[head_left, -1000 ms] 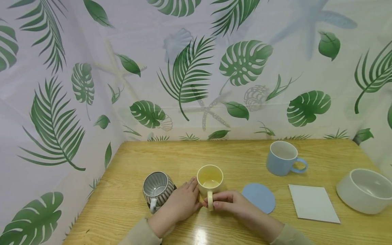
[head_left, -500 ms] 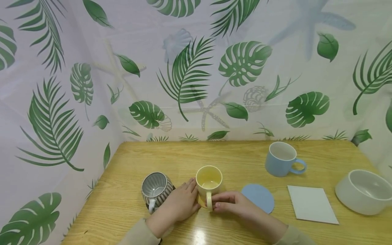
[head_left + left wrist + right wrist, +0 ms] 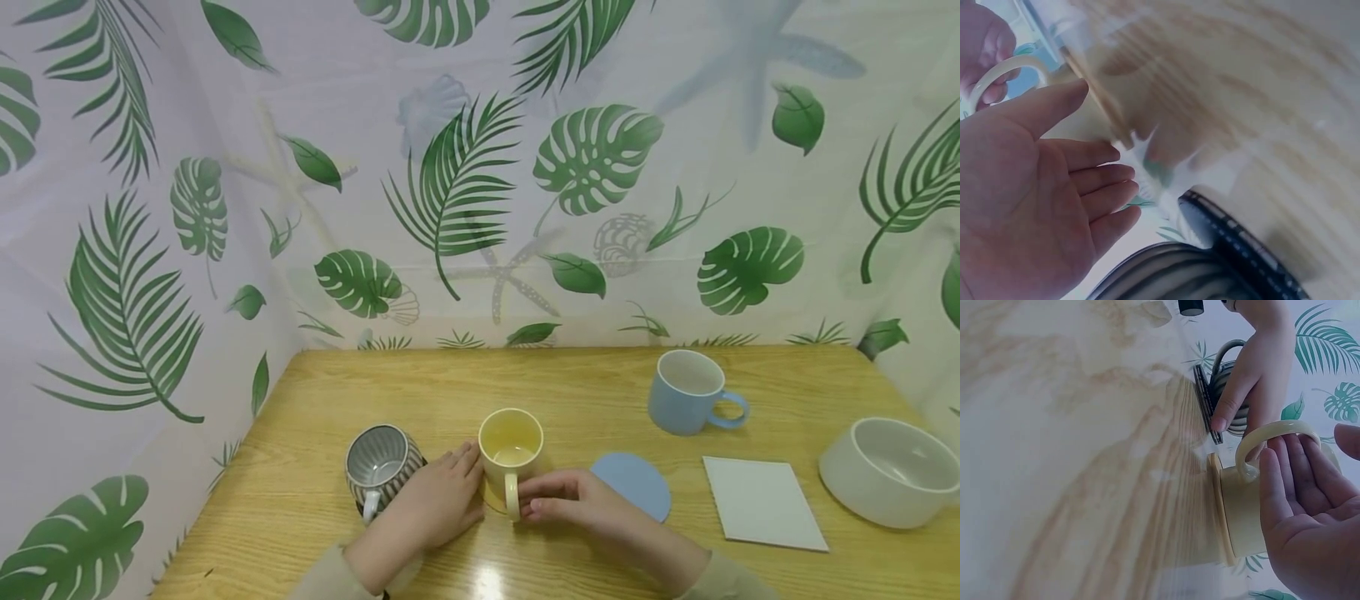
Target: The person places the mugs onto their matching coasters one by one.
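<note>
A pale yellow mug [image 3: 495,467] stands upright on a thin round wooden coaster [image 3: 1219,509], its handle [image 3: 512,497] toward me. My left hand [image 3: 442,500] lies just left of it, fingers straight and fingertips right at the mug's lower side; the left wrist view shows its palm bare. On the other side, my right hand [image 3: 573,496] has its relaxed fingers at the handle, thumb apart from them in the right wrist view. Left of my left hand sits a grey ribbed mug [image 3: 382,467] on a dark coaster [image 3: 1235,234], partly hidden by that hand.
A round blue coaster [image 3: 633,486] lies right of my right hand, with a blue mug [image 3: 678,404] behind it. Farther right are a white square coaster [image 3: 765,504] and a wide white mug [image 3: 885,479]. A leaf-patterned cloth [image 3: 480,317] borders the wooden table [image 3: 420,379].
My right fingertips have drawn back rightward out of the yellow mug's handle. My left thumb has pulled slightly away from the handle, and the coaster's front edge shows more. The mugs stay put.
</note>
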The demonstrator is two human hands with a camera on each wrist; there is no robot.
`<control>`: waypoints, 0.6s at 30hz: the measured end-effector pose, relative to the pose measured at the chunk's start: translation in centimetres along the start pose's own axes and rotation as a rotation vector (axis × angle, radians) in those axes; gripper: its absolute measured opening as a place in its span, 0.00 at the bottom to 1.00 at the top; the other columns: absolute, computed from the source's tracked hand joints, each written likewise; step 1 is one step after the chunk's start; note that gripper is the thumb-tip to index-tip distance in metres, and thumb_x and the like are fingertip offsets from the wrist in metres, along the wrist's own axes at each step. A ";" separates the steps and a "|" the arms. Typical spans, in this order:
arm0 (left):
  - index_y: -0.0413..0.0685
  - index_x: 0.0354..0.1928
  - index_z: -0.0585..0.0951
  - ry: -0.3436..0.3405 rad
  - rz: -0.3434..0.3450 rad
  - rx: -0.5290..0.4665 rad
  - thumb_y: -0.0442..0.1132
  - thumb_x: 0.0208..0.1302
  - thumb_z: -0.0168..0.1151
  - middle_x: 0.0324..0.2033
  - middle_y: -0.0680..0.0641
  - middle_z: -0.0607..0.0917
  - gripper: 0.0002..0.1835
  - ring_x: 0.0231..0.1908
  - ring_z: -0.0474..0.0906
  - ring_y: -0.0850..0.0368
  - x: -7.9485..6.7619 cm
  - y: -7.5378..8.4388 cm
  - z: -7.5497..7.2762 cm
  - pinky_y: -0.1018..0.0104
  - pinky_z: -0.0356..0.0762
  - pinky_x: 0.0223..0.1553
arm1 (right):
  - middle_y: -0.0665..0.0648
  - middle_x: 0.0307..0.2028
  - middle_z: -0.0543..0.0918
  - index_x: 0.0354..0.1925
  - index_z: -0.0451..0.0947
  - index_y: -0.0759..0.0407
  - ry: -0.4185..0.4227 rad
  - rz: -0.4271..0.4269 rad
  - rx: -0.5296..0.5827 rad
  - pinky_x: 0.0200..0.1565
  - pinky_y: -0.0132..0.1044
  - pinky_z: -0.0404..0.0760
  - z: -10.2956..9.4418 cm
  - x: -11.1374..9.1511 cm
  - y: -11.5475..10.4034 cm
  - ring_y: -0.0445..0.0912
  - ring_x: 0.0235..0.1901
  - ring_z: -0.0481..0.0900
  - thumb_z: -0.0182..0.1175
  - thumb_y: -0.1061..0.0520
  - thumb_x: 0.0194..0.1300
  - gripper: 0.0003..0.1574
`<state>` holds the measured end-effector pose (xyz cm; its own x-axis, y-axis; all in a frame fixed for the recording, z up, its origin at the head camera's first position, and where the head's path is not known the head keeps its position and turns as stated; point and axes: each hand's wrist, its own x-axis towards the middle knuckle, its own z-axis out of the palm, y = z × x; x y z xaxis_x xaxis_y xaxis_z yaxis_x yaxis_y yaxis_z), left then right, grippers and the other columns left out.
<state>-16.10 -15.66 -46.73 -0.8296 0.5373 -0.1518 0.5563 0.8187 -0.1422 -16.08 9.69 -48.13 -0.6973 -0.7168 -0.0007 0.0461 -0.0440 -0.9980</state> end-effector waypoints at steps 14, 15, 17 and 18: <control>0.41 0.79 0.68 0.038 0.002 -0.013 0.61 0.78 0.56 0.81 0.40 0.66 0.40 0.80 0.64 0.46 -1.2 -0.7 -1.4 0.52 0.65 0.80 | 0.78 0.57 0.84 0.63 0.76 0.81 0.003 0.010 -0.037 0.56 0.34 0.88 -1.0 -0.8 -1.2 0.40 0.52 0.89 0.56 0.60 0.80 0.26; 0.40 0.79 0.67 0.043 0.001 -0.018 0.61 0.79 0.56 0.81 0.40 0.66 0.40 0.80 0.64 0.46 -1.3 -0.8 -1.7 0.52 0.65 0.80 | 0.78 0.57 0.84 0.63 0.75 0.82 0.004 0.005 -0.039 0.57 0.35 0.88 -1.2 -0.9 -1.4 0.40 0.52 0.89 0.56 0.60 0.80 0.26; 0.40 0.80 0.66 0.053 0.002 -0.012 0.61 0.80 0.55 0.81 0.40 0.66 0.40 0.80 0.64 0.46 -1.4 -0.9 -2.2 0.52 0.65 0.80 | 0.75 0.57 0.85 0.63 0.75 0.82 0.013 0.003 -0.051 0.57 0.35 0.88 -1.5 -1.0 -1.7 0.40 0.53 0.88 0.55 0.59 0.80 0.26; 0.40 0.80 0.66 0.059 0.005 -0.010 0.60 0.80 0.54 0.81 0.40 0.66 0.39 0.80 0.64 0.46 -1.5 -1.0 -2.5 0.51 0.65 0.81 | 0.74 0.57 0.85 0.63 0.75 0.81 0.019 0.004 -0.055 0.57 0.35 0.88 -1.7 -1.1 -1.8 0.41 0.53 0.88 0.55 0.59 0.80 0.26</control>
<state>-15.56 -16.76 -43.96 -0.8284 0.5521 -0.0949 0.5601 0.8178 -0.1323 -16.65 11.74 -46.39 -0.7103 -0.7038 -0.0056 0.0101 -0.0022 -0.9999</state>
